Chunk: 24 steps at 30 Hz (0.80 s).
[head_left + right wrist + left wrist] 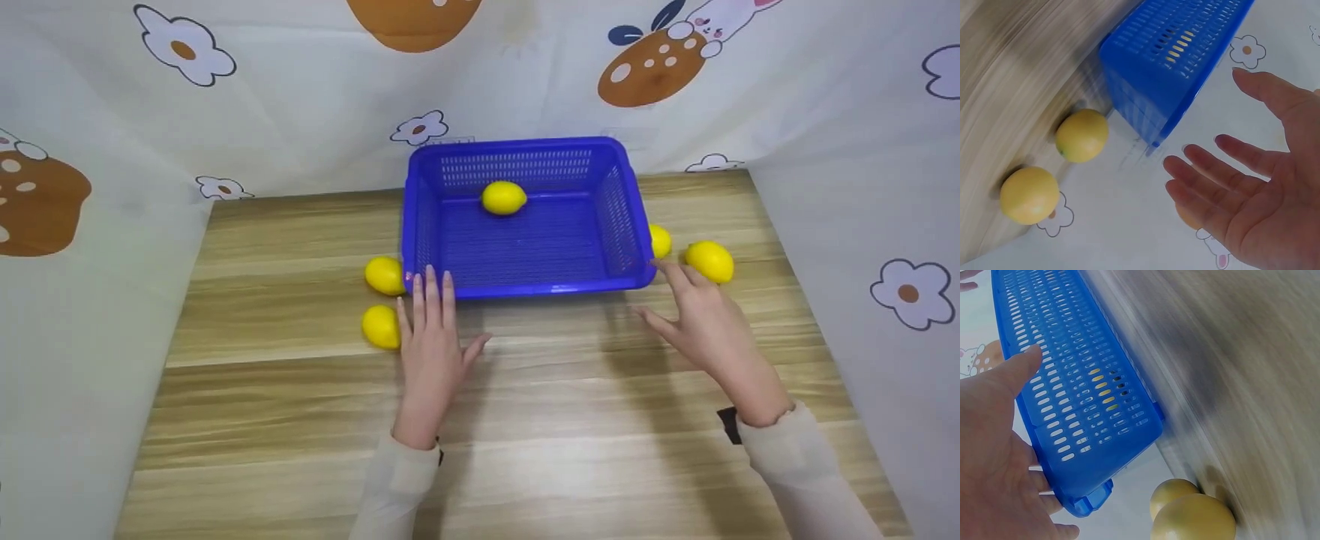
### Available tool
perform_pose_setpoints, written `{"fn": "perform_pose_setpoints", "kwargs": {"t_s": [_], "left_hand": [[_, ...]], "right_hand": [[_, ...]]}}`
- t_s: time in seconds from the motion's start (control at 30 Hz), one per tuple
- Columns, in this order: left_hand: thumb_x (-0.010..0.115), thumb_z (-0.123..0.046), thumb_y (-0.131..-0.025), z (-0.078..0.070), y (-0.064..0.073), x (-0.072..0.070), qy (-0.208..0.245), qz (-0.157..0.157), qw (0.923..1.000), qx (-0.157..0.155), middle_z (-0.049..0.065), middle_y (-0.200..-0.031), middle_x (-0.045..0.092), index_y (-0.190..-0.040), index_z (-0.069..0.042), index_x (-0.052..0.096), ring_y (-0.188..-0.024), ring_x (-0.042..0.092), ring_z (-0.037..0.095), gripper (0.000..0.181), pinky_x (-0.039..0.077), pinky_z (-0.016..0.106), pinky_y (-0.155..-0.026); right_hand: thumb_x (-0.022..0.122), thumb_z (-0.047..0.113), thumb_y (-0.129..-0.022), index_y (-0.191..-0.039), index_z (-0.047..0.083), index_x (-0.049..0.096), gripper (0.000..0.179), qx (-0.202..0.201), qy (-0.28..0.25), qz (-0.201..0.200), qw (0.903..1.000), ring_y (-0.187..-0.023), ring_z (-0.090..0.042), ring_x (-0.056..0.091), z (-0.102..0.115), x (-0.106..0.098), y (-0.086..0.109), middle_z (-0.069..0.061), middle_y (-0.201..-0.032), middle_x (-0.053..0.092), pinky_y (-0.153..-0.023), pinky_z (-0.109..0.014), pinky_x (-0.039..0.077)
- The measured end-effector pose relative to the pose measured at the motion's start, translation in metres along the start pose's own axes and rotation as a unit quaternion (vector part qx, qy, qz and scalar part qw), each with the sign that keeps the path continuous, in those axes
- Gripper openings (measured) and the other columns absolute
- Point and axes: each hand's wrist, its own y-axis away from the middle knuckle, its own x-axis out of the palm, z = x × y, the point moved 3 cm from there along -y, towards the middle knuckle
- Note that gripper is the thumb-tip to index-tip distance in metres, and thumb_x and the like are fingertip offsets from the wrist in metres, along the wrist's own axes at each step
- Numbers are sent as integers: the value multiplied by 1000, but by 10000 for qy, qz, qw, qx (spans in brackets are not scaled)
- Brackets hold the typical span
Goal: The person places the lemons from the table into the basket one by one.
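A blue slotted plastic basket [517, 291] stands on the wooden table with one yellow lemon [504, 198] inside, near its back wall. My left hand [433, 352] is at the basket's front left corner, fingers straight and reaching over the rim; the left wrist view shows its thumb [1024, 365] in front of the slotted wall. Close to the front right corner is my right hand [709, 326], fingers extended and apart from the basket in the right wrist view. Neither hand grips anything.
Two lemons lie left of the basket, one by its wall [384, 275] and one nearer the front [381, 327]. To the right are another lemon [660, 241], partly hidden by the basket, and a lemon [709, 261] beyond it. Patterned cloth [300, 97] surrounds the table.
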Motion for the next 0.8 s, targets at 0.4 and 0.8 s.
{"fn": "perform_pose_setpoints", "kwargs": {"t_s": [0.4,0.8], "left_hand": [[80,-57,-88,-2,1,-2,47,-119,9999,-21,24,-173,23,-165,-2,31,-159,26,40,107,22,63,-128],[80,-56,-89,-2,1,-3,133,-52,9999,-44,24,-173,23,-165,-1,31,-159,24,41,105,20,63,-128]], "right_hand": [[81,22,-94,-151,-5,47,71,160,-112,-56,9998,-119,-62,60,-15,-3,5,-39,-143,55,-93,-73,52],[80,22,-95,-151,-7,46,71,379,-141,-74,9992,-117,-63,60,-31,-5,7,-36,-142,58,-91,-74,51]]}}
